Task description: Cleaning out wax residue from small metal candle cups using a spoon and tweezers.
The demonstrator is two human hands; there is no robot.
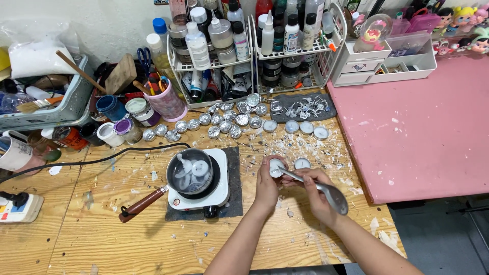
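- Gripping a small round tealight cup (275, 167), the left hand (267, 184) is closed around it above the wooden workbench (127, 239), the fingers clamped on its sides
- A metal spoon (326, 189) is held in the right hand (317, 196), the fingers shut on its middle; the handle tip is pressed into the tealight cup while the bowl points away to the right
- A second tealight cup (302, 163) is seen resting on the workbench just beside the held one, to its right
- A small saucepan (189, 172) with a brown wooden handle is set on a white electric hotplate (204, 196), well to the left of the hands; pale lumps are visible inside the pan
- The hotplate is placed on a dark mat (235, 178), and a black cable (91, 162) is run off to the left
- Many empty silver foil cups (224, 122) are spread in loose rows farther back, with three white-filled ones (305, 128) near them
- White flakes are scattered over the wood around the hands
- A wire rack of bottles (249, 35) is stood at the back, and a pink table (423, 132) is butted against the right edge of the workbench
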